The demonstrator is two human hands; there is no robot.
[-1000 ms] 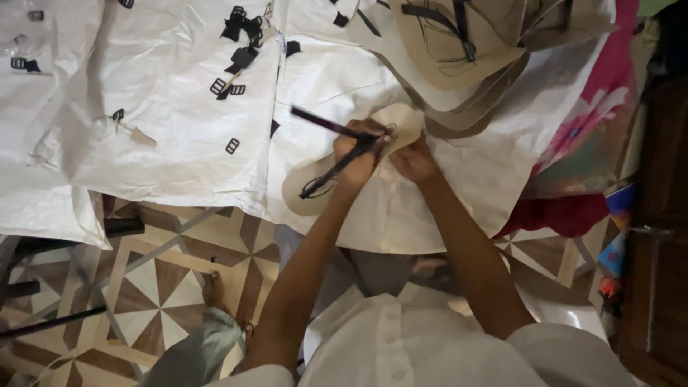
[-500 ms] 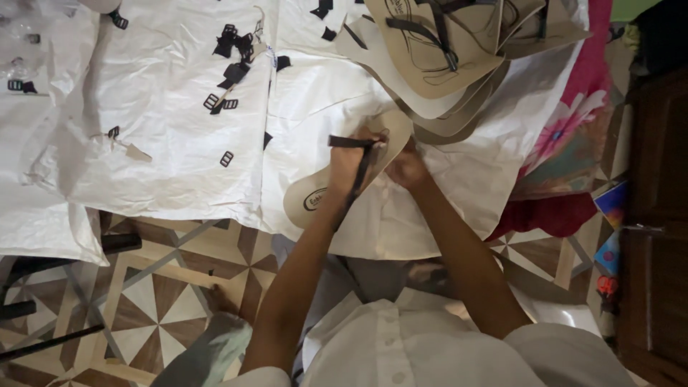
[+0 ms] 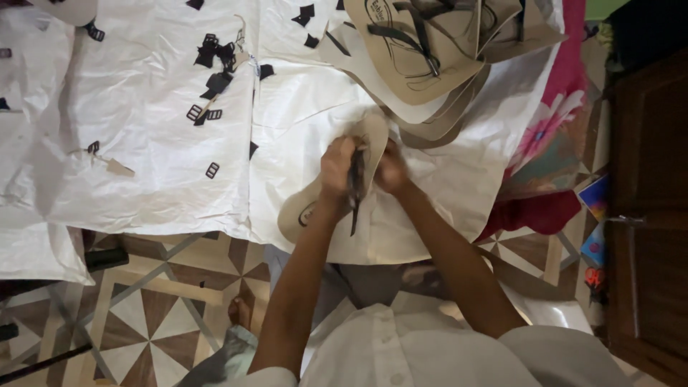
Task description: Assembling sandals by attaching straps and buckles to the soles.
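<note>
Fitting a strap to a sandal sole

Nearest us, our left hand grips the tan sole and our right hand pinches the black strap against it, over the white sheet; we judge the strap is being threaded, which next calls for a firm pull. The sole bears a small oval label. Beyond lie black buckles and stacked soles.

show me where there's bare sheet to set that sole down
Bare white sheet lies left of the left hand, below the black buckles. Another patch lies right of the right hand, toward the pink cloth. The stacked soles above crowd the top.
</note>
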